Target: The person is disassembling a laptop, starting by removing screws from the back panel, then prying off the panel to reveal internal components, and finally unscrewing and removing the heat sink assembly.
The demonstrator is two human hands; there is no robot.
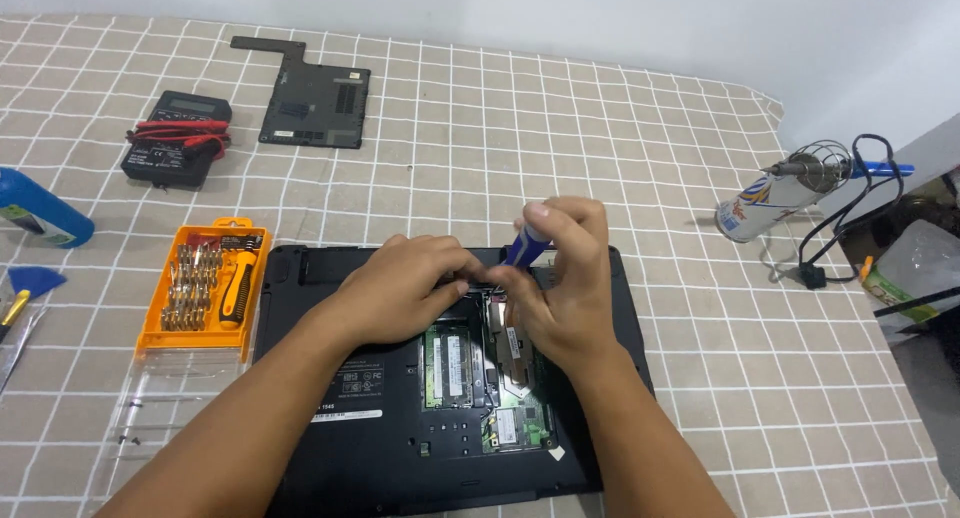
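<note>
Head view shows a black laptop lying upside down on the checked cloth — its bottom panel off, green memory boards and copper cooling parts exposed. The right hand is clamped around a blue-handled screwdriver held upright over the open bay, while the left hand rests curled on the case just beside it.

Bright, even light — soft shadows, sharp.
</note>
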